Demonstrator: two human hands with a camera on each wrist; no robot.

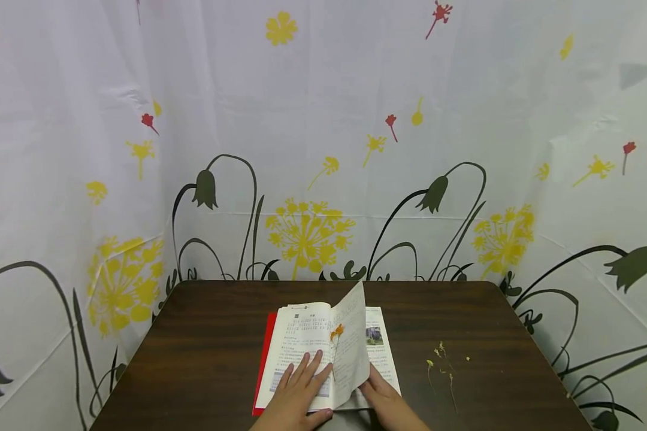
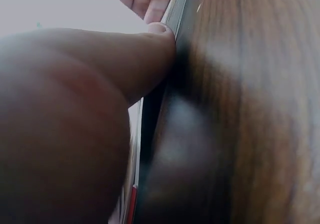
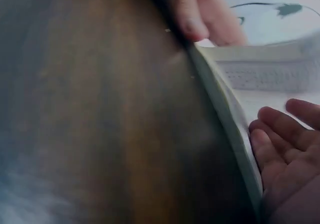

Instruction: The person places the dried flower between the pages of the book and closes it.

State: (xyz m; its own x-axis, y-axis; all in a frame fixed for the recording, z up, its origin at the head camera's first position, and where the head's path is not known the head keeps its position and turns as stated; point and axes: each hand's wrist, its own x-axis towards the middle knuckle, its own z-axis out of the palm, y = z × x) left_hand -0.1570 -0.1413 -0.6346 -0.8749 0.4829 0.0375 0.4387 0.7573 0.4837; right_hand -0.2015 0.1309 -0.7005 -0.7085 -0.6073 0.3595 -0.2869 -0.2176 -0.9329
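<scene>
An open book (image 1: 302,335) with a red cover edge lies near the table's front. One page (image 1: 350,344) stands raised and tilted near the middle. A dried orange flower (image 1: 336,333) with a thin stem shows along that page's inner side. My left hand (image 1: 299,392) rests spread on the left page, its thumb (image 2: 155,44) at the book's lower edge. My right hand (image 1: 385,398) is at the raised page's lower right, fingertips partly hidden behind it. In the right wrist view its fingers (image 3: 275,134) look loosely extended against the paper.
Several small dried plant sprigs (image 1: 451,377) lie on the dark wooden table (image 1: 496,341), right of the book. Behind the table hangs a white curtain (image 1: 323,120) with a flower print.
</scene>
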